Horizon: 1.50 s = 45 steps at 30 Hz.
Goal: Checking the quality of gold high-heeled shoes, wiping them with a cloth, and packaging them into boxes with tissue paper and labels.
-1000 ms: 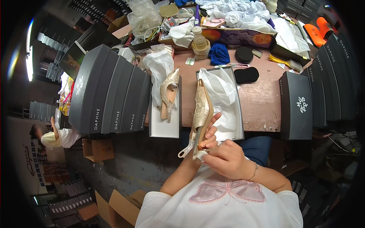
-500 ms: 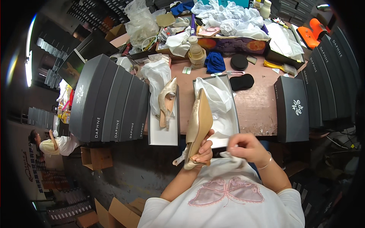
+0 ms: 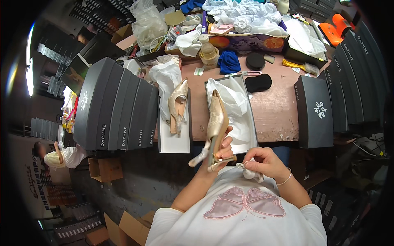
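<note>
A gold pointed-toe slingback shoe (image 3: 217, 121) is gripped in my left hand (image 3: 223, 151), toe up, its heel wrapped in clear film at the lower left. My right hand (image 3: 266, 162), beside it, pinches a crumpled white cloth (image 3: 251, 174) close to my shirt. Behind the held shoe lies an open shoebox (image 3: 245, 141) lined with white tissue paper (image 3: 230, 98). The matching gold shoe (image 3: 178, 104) rests in a white box lid (image 3: 174, 141) to the left, with more tissue at its far end.
Stacked dark shoeboxes (image 3: 111, 106) stand left, with others (image 3: 314, 112) at right. On the table (image 3: 279, 123) are a black oval pad (image 3: 258, 83), a round black tin (image 3: 255, 62), a blue cloth (image 3: 229, 62), a bottle (image 3: 209, 55) and a yellow-handled brush (image 3: 299, 65). A person (image 3: 61, 156) is far left.
The held shoe has turned, showing more of its upper and opening and less of its sole. My right hand has moved slightly, and more of the white cloth shows below its fingers.
</note>
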Each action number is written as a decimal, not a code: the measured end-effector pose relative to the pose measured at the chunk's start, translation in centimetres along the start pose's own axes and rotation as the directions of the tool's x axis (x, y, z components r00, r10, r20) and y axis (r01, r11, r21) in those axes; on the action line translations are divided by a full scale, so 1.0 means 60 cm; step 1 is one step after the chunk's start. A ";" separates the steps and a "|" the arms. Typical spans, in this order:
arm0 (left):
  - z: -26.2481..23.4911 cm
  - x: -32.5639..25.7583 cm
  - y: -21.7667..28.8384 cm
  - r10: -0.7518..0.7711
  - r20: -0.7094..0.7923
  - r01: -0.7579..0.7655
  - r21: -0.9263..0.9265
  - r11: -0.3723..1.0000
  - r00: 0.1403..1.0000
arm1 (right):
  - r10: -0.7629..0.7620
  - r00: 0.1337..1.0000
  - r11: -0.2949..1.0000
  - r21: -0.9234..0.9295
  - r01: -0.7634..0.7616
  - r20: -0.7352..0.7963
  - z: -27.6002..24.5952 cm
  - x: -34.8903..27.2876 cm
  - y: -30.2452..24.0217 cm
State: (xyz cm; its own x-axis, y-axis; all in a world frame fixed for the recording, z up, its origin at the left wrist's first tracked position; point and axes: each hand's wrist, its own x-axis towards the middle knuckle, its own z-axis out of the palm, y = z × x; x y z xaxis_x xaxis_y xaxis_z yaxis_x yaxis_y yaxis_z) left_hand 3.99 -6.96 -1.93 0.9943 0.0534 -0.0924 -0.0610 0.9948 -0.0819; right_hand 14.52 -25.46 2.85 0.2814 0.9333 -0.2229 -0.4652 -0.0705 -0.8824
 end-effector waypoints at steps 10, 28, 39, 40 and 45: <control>-0.001 -0.053 -0.001 -0.254 -0.086 0.220 0.792 0.569 0.963 | -0.269 0.803 0.895 0.171 0.413 -0.532 -0.050 0.032 -0.016; -0.007 -0.032 -0.058 0.137 -0.330 0.190 0.785 0.589 0.934 | -0.274 0.654 0.896 0.060 0.440 -0.705 -0.102 0.018 0.019; 0.034 -0.042 -0.091 0.362 -0.241 0.102 0.926 0.364 0.901 | -0.616 0.698 0.726 -0.605 0.325 -0.364 -0.016 0.040 -0.052; 0.042 -0.043 -0.094 0.376 -0.213 0.091 0.944 0.317 0.902 | -0.712 0.662 0.587 -0.715 0.380 -0.233 -0.012 0.049 -0.054; 0.041 -0.048 -0.105 0.433 -0.125 0.056 0.984 0.168 0.893 | -0.737 0.643 0.498 -0.811 0.308 -0.208 -0.013 0.071 -0.066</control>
State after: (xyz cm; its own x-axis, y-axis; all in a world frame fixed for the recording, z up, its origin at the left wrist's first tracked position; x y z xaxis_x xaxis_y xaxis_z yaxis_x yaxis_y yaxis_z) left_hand 1.73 -13.16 1.28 0.8504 0.4672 -0.2418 0.1320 0.2554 0.9578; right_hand 18.23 -21.48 5.04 0.6987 0.5784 0.4210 0.5358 -0.0331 -0.8437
